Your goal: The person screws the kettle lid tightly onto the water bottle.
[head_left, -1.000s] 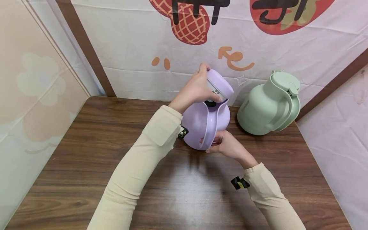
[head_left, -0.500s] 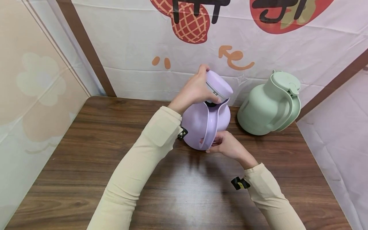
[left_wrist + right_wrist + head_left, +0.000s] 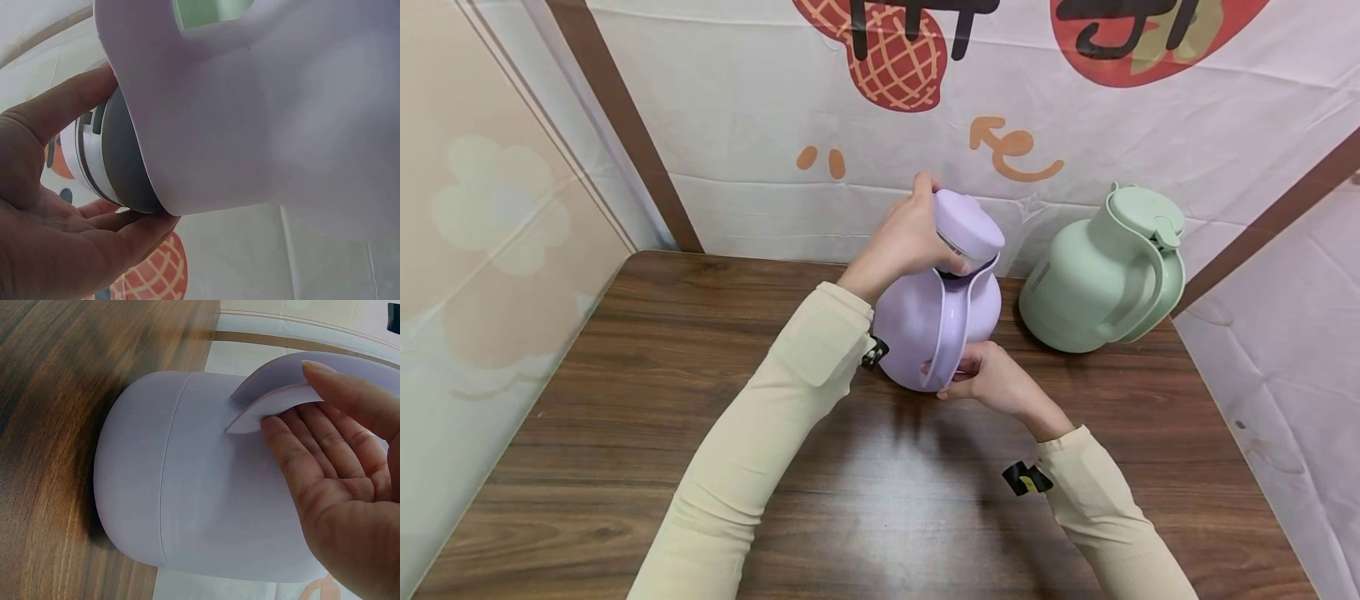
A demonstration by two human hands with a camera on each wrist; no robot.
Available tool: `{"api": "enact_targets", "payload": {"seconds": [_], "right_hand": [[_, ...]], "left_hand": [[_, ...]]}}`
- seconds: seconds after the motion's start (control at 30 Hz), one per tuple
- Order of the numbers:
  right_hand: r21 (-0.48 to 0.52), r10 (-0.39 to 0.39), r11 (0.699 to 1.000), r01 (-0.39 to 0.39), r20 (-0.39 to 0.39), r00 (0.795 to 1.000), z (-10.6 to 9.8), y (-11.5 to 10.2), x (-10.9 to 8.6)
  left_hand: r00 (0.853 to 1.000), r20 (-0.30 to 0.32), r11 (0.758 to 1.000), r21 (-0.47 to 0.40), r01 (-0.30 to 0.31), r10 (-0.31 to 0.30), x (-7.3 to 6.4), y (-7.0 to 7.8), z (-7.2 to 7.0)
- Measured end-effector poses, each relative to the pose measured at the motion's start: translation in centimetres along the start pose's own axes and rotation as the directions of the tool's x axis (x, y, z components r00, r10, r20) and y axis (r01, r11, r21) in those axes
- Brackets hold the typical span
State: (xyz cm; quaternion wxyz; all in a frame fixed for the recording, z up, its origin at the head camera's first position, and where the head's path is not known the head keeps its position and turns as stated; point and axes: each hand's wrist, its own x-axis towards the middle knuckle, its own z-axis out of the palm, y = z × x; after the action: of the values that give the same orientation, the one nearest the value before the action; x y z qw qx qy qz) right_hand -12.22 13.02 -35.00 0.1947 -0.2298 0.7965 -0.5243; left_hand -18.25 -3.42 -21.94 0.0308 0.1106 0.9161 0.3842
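Observation:
A purple thermos jug [image 3: 906, 329] stands on the wooden table. My left hand [image 3: 906, 237] grips its purple lid [image 3: 968, 225] by the sides, thumb towards me. The lid sits tilted at the jug's mouth. In the left wrist view, the lid's white and dark grey lower part [image 3: 128, 153] shows just outside the rim, between thumb and fingers. Low on the jug's handle [image 3: 953, 333], my right hand [image 3: 1000, 379] holds on, its fingers curled into the handle's loop. The right wrist view shows thumb and fingers on either side of the handle [image 3: 275, 403].
A pale green thermos jug [image 3: 1082, 279] with its lid on stands to the right, near the back edge. Behind the table [image 3: 625, 467] hangs a printed cloth [image 3: 737, 108], and more cloth lines both sides.
My left hand has lowered the lid slightly into the mouth of the purple jug, and less of its lower part shows. The lid has also turned a little. My right hand has stayed put.

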Motion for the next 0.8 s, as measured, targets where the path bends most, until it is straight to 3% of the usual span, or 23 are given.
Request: {"api": "enact_targets", "payload": {"seconds": [0.8], "right_hand": [[0.022,0.012,1.0,-0.012,0.001,1.0,0.04,-0.09,-0.08]], "left_hand": [[1.0,-0.012,1.0,-0.01,-0.005,0.005,-0.12,-0.61,0.38]]}}
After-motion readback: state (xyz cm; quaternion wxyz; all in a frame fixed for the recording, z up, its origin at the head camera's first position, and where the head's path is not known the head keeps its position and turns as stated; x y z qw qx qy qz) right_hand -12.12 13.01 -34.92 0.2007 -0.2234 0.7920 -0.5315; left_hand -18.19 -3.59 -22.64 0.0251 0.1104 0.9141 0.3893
